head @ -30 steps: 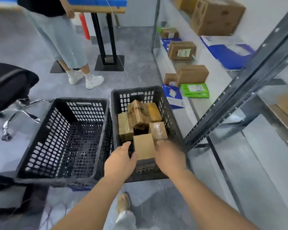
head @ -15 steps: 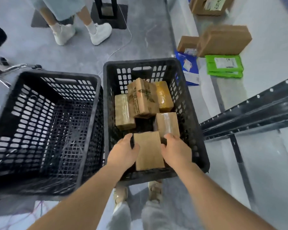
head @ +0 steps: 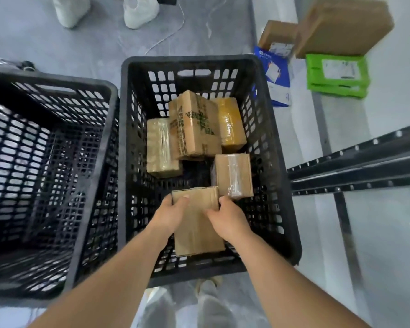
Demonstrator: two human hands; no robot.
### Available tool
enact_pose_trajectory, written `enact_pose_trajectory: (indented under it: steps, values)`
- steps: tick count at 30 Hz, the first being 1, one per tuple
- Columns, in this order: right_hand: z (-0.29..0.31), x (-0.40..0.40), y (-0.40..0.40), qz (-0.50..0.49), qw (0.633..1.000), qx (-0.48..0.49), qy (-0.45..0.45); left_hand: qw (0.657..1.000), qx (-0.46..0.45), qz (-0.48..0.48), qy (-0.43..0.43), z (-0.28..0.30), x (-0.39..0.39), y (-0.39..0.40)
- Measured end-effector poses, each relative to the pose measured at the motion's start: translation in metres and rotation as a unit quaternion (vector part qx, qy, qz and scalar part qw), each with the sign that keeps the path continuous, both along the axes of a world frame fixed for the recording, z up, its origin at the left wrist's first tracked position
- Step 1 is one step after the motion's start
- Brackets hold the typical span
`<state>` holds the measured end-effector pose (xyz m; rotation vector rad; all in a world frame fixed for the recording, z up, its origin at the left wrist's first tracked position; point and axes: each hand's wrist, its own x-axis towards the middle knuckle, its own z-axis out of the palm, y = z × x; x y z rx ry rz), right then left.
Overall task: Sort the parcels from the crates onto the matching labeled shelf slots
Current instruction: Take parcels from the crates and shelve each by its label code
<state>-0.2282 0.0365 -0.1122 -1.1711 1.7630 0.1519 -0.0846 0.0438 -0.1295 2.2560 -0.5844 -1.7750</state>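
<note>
Left hand (head: 169, 215) and right hand (head: 227, 220) both gripping plain brown cardboard parcel (head: 197, 223), near end of black perforated plastic crate (head: 268, 143), four taped brown parcels (head: 194, 129) farther in, second black crate (head: 57, 162) left

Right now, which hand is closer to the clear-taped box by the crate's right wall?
Right. The right hand sits just below that taped box, fingers nearly at its bottom corner; the left hand is across the plain box both grip.

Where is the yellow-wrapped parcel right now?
In the head view, the yellow-wrapped parcel lies in the right-hand crate, at its far right, tucked beside the printed box.
</note>
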Motion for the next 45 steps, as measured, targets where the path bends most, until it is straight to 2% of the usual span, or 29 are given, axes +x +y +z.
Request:
enact_pose_trajectory:
  steps: [7,11,14,19,21,24,30,35,40,45]
  values:
    - [0.070,0.001,-0.011,-0.016,0.997,-0.061,-0.043,0.998,-0.042,0.036,0.030,0.076,0.011,-0.007]
    - [0.125,0.001,-0.028,-0.017,0.993,-0.114,-0.007,0.997,-0.078,0.006,0.023,0.131,0.017,-0.023]
    - [0.165,0.002,-0.046,-0.028,0.984,-0.175,-0.004,0.993,-0.115,0.014,0.021,0.170,0.016,-0.044]
    - [0.206,0.004,-0.071,-0.088,0.958,-0.265,-0.059,0.974,-0.222,0.047,0.017,0.206,0.014,-0.072]
    - [0.203,0.003,-0.075,-0.101,0.952,-0.278,-0.079,0.968,-0.244,0.057,0.009,0.202,0.015,-0.076]
    - [0.176,0.002,-0.074,-0.100,0.961,-0.240,-0.097,0.976,-0.208,0.061,0.005,0.179,0.015,-0.074]
    - [0.113,0.002,-0.060,-0.085,0.980,-0.136,-0.116,0.991,-0.129,-0.029,0.030,0.136,0.012,-0.066]
    - [0.098,0.011,-0.057,-0.081,0.973,-0.153,-0.155,0.989,-0.135,-0.056,0.035,0.129,0.014,-0.069]
    - [0.092,0.021,-0.066,-0.041,0.969,-0.172,-0.175,0.994,-0.073,-0.076,-0.024,0.112,0.028,-0.078]
    - [0.079,0.026,-0.077,-0.022,0.966,-0.138,-0.216,0.991,-0.076,-0.077,-0.080,0.093,0.033,-0.083]
